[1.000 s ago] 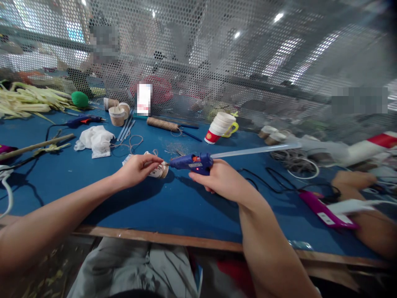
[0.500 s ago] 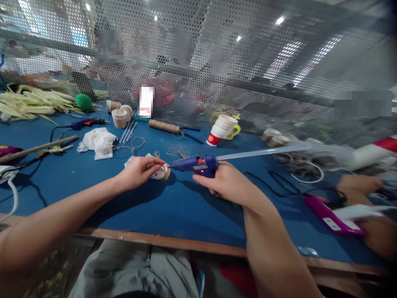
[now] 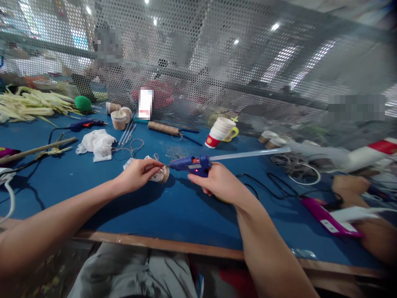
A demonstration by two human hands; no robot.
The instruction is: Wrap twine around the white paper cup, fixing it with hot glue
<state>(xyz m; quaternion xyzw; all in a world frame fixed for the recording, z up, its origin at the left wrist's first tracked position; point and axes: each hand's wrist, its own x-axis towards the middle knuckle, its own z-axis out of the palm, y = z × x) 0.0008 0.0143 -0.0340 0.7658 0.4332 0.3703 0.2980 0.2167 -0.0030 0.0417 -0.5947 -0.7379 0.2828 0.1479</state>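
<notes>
My left hand (image 3: 138,174) is closed round a small paper cup (image 3: 161,175) with dark print and brown twine at its rim, lying on its side just above the blue tabletop. In my right hand (image 3: 217,180) is a blue glue gun (image 3: 192,164), its small red light lit, with a long clear glue stick (image 3: 248,155) sticking out of its back. The nozzle touches or nearly touches the twine end of the cup, close to my left fingertips. My left fingers partly cover the cup.
Behind are a white cloth (image 3: 96,145), a twine roll (image 3: 163,128), stacked paper cups (image 3: 219,131) and a twine-wrapped cup (image 3: 118,120). Another glue gun (image 3: 87,123) lies left. At right are a magenta power strip (image 3: 328,219), black cables and another person's hand (image 3: 350,185).
The glue gun and my right hand have shifted slightly left in view, with the nozzle still at the cup. The other person's arm at the right has moved a little.
</notes>
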